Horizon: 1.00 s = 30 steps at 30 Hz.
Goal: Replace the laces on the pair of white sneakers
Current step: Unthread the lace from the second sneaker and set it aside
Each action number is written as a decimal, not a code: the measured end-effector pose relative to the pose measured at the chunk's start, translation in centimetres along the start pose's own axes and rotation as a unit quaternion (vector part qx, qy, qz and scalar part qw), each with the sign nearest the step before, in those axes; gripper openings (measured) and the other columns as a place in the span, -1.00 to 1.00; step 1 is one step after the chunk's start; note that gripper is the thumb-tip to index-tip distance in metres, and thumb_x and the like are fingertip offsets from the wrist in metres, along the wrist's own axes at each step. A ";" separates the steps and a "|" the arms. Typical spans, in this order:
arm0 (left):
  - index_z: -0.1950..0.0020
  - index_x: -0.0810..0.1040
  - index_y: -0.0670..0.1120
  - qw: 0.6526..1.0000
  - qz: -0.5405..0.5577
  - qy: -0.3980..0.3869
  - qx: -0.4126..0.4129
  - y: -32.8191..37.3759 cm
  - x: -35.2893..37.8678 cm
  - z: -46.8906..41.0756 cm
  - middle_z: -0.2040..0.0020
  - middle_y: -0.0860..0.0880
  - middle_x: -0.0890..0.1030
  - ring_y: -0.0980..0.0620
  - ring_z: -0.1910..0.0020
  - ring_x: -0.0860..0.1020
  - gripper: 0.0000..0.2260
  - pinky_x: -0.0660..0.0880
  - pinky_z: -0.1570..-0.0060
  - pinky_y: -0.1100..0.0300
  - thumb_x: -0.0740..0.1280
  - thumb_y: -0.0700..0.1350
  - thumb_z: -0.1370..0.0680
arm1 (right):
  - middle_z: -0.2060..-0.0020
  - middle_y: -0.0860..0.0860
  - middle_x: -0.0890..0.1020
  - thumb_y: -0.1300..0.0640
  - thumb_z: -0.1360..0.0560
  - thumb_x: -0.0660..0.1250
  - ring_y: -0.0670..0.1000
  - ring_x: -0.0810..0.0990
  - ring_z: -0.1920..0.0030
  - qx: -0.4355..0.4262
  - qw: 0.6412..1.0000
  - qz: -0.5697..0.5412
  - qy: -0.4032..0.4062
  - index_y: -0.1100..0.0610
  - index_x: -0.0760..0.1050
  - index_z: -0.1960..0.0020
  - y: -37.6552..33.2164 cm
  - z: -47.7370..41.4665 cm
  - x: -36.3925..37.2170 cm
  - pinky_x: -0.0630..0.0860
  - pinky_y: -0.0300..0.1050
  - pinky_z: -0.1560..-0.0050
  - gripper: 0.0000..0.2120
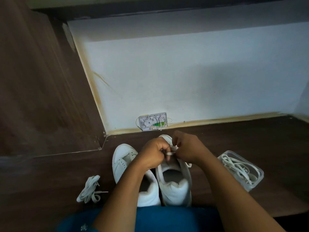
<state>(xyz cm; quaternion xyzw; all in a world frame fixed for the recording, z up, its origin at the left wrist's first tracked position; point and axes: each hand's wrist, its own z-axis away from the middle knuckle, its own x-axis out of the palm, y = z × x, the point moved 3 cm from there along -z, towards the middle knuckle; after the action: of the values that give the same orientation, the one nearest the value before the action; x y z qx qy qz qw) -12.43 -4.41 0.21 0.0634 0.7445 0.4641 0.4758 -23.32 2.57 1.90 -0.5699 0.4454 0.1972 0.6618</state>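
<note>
Here, right shoe (173, 181) stood on wood surface (250, 134) just beside left shoe (123, 163), left hand (153, 153) and right hand (187, 148) both curled over it, pinching a lace (170, 153) between them; judged best kept flat, untwisted, ends evened before each pull.

One wide-angle view, worn on the head, looks forward and steeply down, close above the left hand (153, 152) and right hand (187, 148) near the desk (250, 139) front edge; the white wall (184, 72) fills the far half.
</note>
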 end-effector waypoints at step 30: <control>0.26 0.47 -0.10 0.858 0.485 0.107 -0.131 -0.7 -0.3 -0.3 0.42 0.02 0.52 0.02 0.32 0.47 -0.76 0.42 0.25 0.16 0.20 -0.35 -0.55 | 0.23 -0.01 0.62 0.18 -0.43 0.38 -0.03 0.53 0.18 -0.069 0.995 0.070 0.016 0.11 0.65 0.17 -0.6 0.0 -0.2 0.37 -0.22 0.21 -0.93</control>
<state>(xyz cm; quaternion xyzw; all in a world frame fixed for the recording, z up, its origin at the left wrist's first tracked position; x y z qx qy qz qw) -12.30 -5.12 -0.09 0.3037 0.5977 0.7335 0.1115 -22.98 2.43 2.43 -0.5849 0.4801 0.2635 0.5983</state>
